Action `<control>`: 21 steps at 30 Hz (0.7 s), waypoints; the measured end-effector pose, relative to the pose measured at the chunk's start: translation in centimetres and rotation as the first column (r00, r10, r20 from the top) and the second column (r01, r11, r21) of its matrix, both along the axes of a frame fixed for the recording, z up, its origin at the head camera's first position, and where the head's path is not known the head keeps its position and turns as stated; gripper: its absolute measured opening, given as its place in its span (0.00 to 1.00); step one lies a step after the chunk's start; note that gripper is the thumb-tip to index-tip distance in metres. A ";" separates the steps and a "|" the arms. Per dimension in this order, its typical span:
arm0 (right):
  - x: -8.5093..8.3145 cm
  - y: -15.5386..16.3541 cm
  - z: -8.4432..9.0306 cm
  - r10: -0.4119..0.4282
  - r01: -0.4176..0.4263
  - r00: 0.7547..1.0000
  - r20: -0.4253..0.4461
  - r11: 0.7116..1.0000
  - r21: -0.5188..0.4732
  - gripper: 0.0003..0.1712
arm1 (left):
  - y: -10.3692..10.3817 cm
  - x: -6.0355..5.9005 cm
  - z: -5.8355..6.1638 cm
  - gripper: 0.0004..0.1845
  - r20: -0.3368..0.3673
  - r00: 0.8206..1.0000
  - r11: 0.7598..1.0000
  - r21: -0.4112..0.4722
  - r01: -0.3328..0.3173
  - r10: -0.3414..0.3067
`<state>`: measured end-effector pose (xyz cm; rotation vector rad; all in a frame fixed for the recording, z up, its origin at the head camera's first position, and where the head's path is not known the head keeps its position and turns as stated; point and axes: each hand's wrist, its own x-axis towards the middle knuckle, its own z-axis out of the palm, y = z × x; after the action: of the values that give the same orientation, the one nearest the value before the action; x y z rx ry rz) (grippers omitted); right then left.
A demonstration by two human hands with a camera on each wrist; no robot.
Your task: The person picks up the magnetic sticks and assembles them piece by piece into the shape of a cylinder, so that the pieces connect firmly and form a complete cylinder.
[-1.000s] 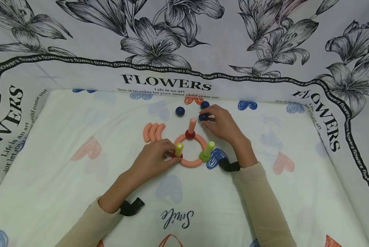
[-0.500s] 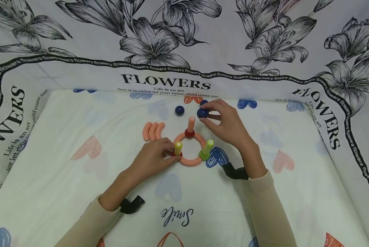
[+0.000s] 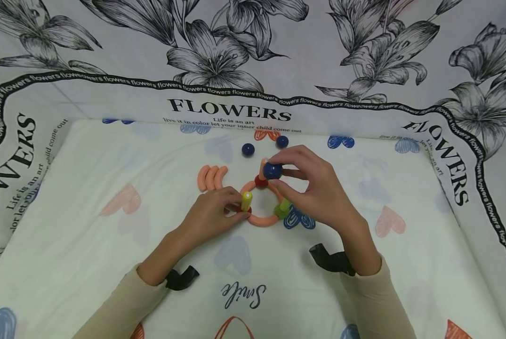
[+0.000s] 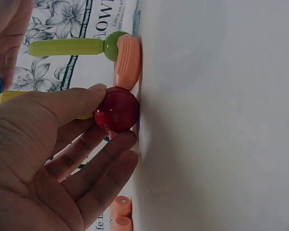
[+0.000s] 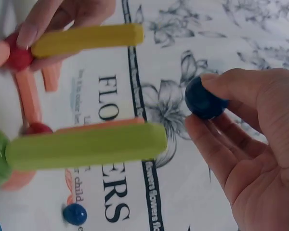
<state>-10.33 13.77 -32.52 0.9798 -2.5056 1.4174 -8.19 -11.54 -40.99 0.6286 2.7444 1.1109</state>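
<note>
Blue ball (image 3: 272,170) pinched by right hand (image 3: 316,188) hides orange post; left hand (image 3: 212,217) grips red ball (image 4: 116,109).

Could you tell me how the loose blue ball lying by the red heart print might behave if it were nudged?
The blue ball looks round and smooth, so it would probably roll. The soft cloth may slow it. It seems small and likely light.

Head view: from above, facing forward-down, whole bed. Wrist views: close, low, rolled sideways. All share the orange ring (image 3: 261,219) with upright sticks.
</note>
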 end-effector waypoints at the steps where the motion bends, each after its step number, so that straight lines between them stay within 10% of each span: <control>1: 0.1 -0.2 0.1 0.022 -0.022 1.000 0.003 1.000 -0.020 0.24 | 0.0 0.0 0.0 0.07 -0.001 1.000 1.000 0.000 0.000 0.000; 21: 1.1 -3.0 -1.1 0.210 -0.210 0.978 0.017 0.974 0.086 0.19 | -0.1 0.3 -0.1 0.10 -0.029 0.999 1.000 0.004 -0.016 0.017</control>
<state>-9.20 10.76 -33.66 1.2921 -2.5529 1.3755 -7.90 -11.69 -41.10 0.6283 2.7773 1.1194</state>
